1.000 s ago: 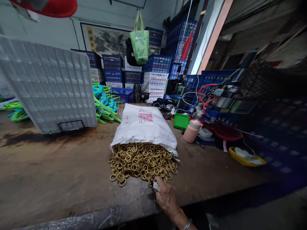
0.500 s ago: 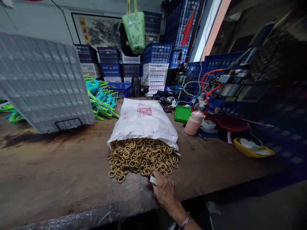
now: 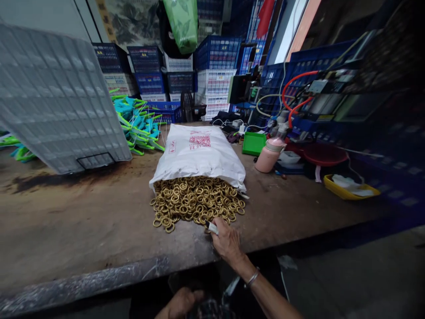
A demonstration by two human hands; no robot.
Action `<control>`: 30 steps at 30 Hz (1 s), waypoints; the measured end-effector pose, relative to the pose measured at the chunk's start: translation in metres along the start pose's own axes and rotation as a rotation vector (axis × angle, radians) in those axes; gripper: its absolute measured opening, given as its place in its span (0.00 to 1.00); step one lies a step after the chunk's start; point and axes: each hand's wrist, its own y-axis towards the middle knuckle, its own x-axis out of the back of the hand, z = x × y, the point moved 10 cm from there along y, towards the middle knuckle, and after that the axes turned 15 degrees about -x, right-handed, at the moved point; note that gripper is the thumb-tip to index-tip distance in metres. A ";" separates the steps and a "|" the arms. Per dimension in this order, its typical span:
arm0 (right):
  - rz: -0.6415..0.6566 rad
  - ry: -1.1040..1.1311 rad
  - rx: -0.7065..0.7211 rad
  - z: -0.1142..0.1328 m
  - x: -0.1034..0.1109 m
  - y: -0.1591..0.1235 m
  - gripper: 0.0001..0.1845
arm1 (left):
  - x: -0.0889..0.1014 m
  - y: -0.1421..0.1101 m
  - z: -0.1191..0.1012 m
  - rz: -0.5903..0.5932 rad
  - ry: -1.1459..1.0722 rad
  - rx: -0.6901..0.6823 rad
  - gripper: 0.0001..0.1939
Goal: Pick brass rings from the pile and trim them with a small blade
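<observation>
Just beside gold rings [image 3: 197, 201], the right hand [image 3: 228, 241] curls its fingers, grip unclear; the left hand [image 3: 183, 301] is too blurred to tell.

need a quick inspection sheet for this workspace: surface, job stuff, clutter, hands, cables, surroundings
Surface: brown table, dark stain at left
Job's things: gold rings spilling from the open white sack
Clutter: pink bottle, green tray, yellow tray at right
Hands: right hand at the rings' near edge, unclear white-and-black thing at its fingertips; left hand below the table edge, grip unclear
Cables: orange hose and other lines at right
Surroundings: stacked blue crates, white crates, hanging green bag
</observation>
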 end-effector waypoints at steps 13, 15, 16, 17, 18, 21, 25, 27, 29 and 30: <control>-0.013 0.229 -0.060 -0.012 0.005 0.003 0.09 | 0.007 -0.021 -0.114 -0.241 -0.209 -0.234 0.21; -0.004 0.308 -0.049 -0.010 0.005 0.002 0.10 | 0.017 -0.009 -0.115 -0.331 -0.216 -0.280 0.23; 0.002 0.353 -0.038 -0.007 0.005 0.001 0.11 | 0.021 -0.003 -0.116 -0.353 -0.214 -0.299 0.24; 0.011 0.395 -0.025 -0.004 0.005 -0.001 0.12 | 0.024 0.002 -0.116 -0.368 -0.210 -0.311 0.24; 0.024 0.432 -0.015 -0.001 0.004 -0.002 0.13 | 0.026 0.007 -0.116 -0.380 -0.202 -0.323 0.25; 0.091 0.531 -0.033 0.009 0.000 -0.007 0.13 | 0.037 0.011 -0.122 -0.446 -0.136 -0.386 0.24; 0.208 0.689 -0.110 0.016 -0.006 -0.009 0.09 | 0.047 0.003 -0.146 -0.480 0.089 -0.601 0.17; 0.268 0.760 -0.142 0.017 -0.009 -0.009 0.08 | 0.045 0.000 -0.159 -0.412 0.231 -0.733 0.13; 0.345 0.817 -0.185 0.016 -0.017 -0.010 0.07 | 0.042 -0.005 -0.168 -0.357 0.347 -0.850 0.11; 0.386 0.835 -0.211 0.015 -0.021 -0.010 0.07 | 0.042 -0.007 -0.170 -0.344 0.381 -0.886 0.10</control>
